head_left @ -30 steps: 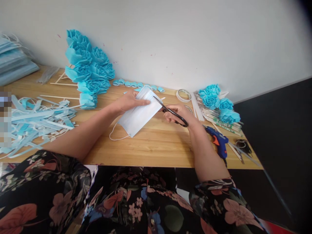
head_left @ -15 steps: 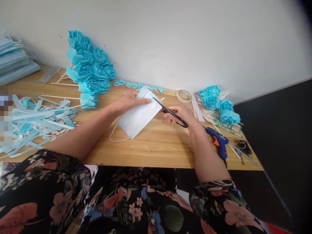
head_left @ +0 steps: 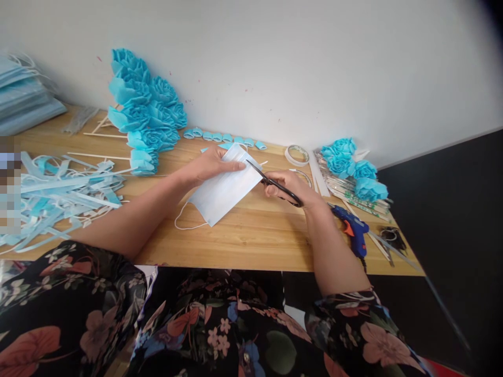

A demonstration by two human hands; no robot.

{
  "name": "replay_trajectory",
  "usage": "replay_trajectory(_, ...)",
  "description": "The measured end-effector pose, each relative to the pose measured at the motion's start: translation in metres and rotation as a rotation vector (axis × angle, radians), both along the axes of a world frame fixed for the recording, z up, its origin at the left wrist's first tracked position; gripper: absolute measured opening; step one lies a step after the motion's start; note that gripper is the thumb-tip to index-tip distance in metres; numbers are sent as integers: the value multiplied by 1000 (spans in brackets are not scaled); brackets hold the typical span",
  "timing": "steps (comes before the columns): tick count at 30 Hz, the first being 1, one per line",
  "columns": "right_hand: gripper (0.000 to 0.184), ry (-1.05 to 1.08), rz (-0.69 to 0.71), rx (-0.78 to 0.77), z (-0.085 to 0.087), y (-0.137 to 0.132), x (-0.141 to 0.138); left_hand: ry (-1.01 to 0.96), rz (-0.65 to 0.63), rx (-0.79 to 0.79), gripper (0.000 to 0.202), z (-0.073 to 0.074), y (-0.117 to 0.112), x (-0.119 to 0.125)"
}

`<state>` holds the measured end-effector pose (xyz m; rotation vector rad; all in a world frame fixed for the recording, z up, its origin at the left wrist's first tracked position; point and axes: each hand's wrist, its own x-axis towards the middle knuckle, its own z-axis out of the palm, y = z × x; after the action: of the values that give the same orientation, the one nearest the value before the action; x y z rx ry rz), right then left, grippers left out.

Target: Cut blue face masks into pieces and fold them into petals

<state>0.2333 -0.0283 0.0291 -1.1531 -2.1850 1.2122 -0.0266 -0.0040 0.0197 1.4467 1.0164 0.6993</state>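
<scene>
A wooden counter (head_left: 251, 246) runs along a plain white wall. At its middle lies a white mask (head_left: 223, 191), its far end pinched by the left hand (head_left: 208, 166), which holds the sheet flat for the blades. The right hand (head_left: 293, 189) grips black scissors (head_left: 275, 183), their tips at the mask's right edge. Left of the mask are blue strips (head_left: 58, 188) and flowers (head_left: 145, 115); right of it, tape (head_left: 296, 154) and a glue gun (head_left: 353, 228).

blue paper flowers (head_left: 146, 112), cut strips (head_left: 58, 188), tape roll (head_left: 296, 154), glue gun (head_left: 353, 230)
</scene>
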Motion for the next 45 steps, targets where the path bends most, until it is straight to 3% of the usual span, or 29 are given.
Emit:
replay_trajectory(24,28,31,-100,-74,3,-4,-10,1,-22,-2,54,4,-2,1)
replay_trajectory(37,35,59,-154,-131,-11,3,-3,12,-11,-22,50,2,0,0)
replay_trajectory(45,40,69,-145,-136,-6,1,-7,-9,-7,-43,55,3,-1,0)
